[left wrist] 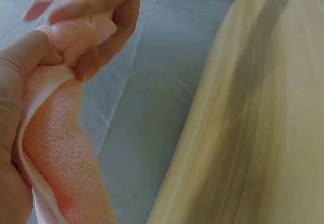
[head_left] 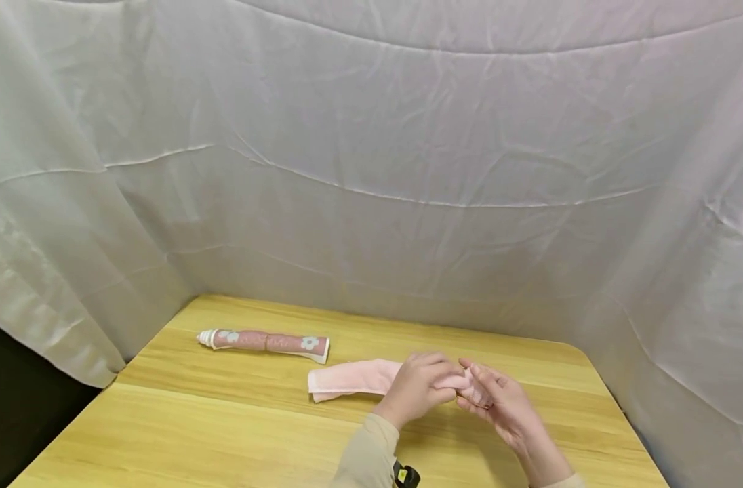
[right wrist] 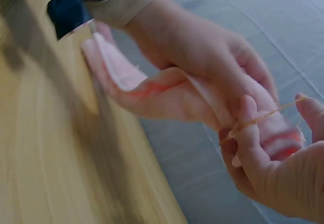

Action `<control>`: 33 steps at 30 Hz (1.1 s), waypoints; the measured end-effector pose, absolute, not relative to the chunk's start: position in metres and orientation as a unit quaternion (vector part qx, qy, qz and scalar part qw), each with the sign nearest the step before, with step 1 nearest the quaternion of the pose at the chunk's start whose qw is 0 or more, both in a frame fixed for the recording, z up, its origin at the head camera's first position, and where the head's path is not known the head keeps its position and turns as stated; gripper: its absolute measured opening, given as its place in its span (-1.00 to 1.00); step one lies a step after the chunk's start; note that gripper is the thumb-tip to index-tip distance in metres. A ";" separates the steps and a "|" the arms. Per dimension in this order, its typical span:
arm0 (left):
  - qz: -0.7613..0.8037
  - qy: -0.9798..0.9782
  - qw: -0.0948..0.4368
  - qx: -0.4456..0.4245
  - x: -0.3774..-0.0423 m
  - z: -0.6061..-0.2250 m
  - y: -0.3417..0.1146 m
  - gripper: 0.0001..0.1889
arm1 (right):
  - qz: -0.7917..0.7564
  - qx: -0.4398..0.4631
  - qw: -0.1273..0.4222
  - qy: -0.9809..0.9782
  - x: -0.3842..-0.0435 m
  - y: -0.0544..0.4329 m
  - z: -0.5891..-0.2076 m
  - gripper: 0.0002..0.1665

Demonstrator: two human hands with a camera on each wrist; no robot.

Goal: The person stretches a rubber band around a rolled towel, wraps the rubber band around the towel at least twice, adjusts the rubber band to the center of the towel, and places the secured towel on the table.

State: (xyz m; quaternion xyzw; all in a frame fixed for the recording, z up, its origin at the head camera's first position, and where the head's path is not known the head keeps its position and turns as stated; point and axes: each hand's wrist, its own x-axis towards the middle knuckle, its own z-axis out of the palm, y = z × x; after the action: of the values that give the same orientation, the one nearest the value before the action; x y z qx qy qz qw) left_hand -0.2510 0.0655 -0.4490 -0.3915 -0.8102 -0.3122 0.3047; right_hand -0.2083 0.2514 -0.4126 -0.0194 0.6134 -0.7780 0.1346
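A pink towel (head_left: 353, 377), rolled long and narrow, extends from the hands toward the left, its near-white edge showing. My left hand (head_left: 417, 386) grips the roll close to its right end. Across from it, my right hand (head_left: 508, 407) is at that end, with a thin yellowish rubber band (right wrist: 268, 115) stretched between its thumb and fingers. The band passes across the towel's end (left wrist: 66, 39) in the left wrist view. Part of the roll is hidden beneath the left hand.
A rolled dusty-pink cloth (head_left: 249, 340) with pale flowers lies at the back left of the wooden table (head_left: 225, 420), a narrow band round its middle and a white ridged left end. Grey-white curtains (head_left: 408, 135) surround the table's back and sides.
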 end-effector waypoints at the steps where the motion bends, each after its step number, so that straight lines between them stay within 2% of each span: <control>1: -0.308 -0.812 0.303 -0.393 -0.250 -0.449 0.066 -0.71 | -0.763 -0.001 0.114 0.636 -0.208 0.248 -0.414 -0.55; 4: -0.312 -0.813 0.295 -0.394 -0.249 -0.450 0.068 -0.69 | -0.733 0.030 0.065 0.676 -0.208 0.241 -0.417 -0.55; 7: -0.345 -0.809 0.281 -0.384 -0.249 -0.450 0.068 -0.69 | -0.730 0.043 0.032 0.681 -0.208 0.237 -0.419 -0.75; 10: -0.386 -0.804 0.260 -0.369 -0.250 -0.449 0.069 -0.71 | -0.748 0.048 0.019 0.662 -0.210 0.236 -0.420 -0.91; 12: -0.401 -0.804 0.253 -0.358 -0.251 -0.448 0.069 -0.71 | -0.764 0.049 0.021 0.643 -0.212 0.237 -0.420 -0.95; 17: -0.412 -0.803 0.257 -0.346 -0.252 -0.447 0.068 -0.70 | -0.792 0.055 0.042 0.606 -0.214 0.240 -0.419 -0.90; 24: -0.440 -0.807 0.224 -0.324 -0.254 -0.445 0.061 -0.74 | -0.824 -0.010 0.085 0.560 -0.214 0.251 -0.419 -0.73; 33: -0.476 -0.804 0.172 -0.310 -0.254 -0.442 0.054 -0.72 | -0.731 -0.008 0.040 0.681 -0.213 0.252 -0.418 -0.72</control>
State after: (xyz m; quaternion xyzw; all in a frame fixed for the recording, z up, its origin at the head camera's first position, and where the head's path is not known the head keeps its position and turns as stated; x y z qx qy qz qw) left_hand -0.2544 0.0544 -0.4417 -0.3104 -0.8045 -0.4762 0.1725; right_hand -0.2127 0.2522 -0.4178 -0.0076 0.6811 -0.7310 0.0404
